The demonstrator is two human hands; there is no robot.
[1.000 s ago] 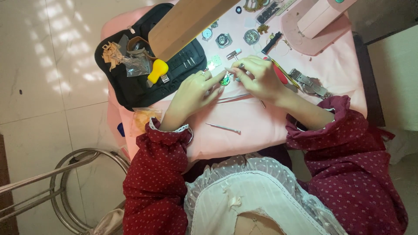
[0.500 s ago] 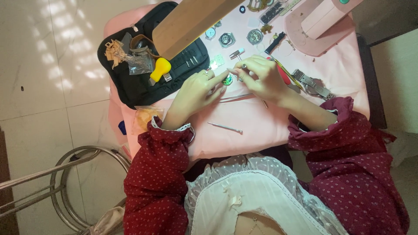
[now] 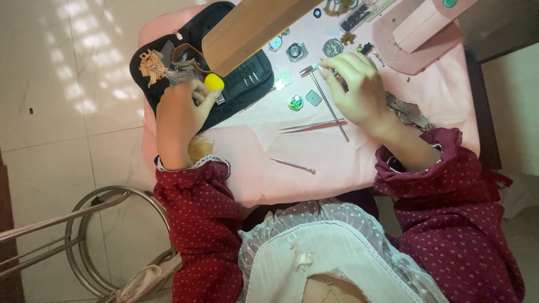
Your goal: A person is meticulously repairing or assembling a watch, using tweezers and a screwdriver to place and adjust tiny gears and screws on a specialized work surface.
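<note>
the two hands have split apart: a moment ago both were bunched over the small watch part (image 3: 295, 102) in the middle of the pink table (image 3: 348, 163), and now the left hand (image 3: 181, 115) has swung out to the black tool case (image 3: 247, 84) on the left, while the right hand (image 3: 359, 90) has lifted to the far right with a thin metal tool (image 3: 328, 104). so the close work on the part looks paused, and the left hand seems to be fetching something from the case. its fingers are curled round a yellow-handled tool (image 3: 214, 82), the yellow knob poking out just past the thumb; how firm the grip is i cannot tell. the right fingers are pinched together on the top end of the thin tool, whose shaft slants down toward the near side. the watch part now lies bare on the cloth, touched by neither hand, just left of that shaft and well right of the left hand. tweezers (image 3: 314, 125) lie just nearer than it, and a pin (image 3: 292, 164) nearer still.
</note>
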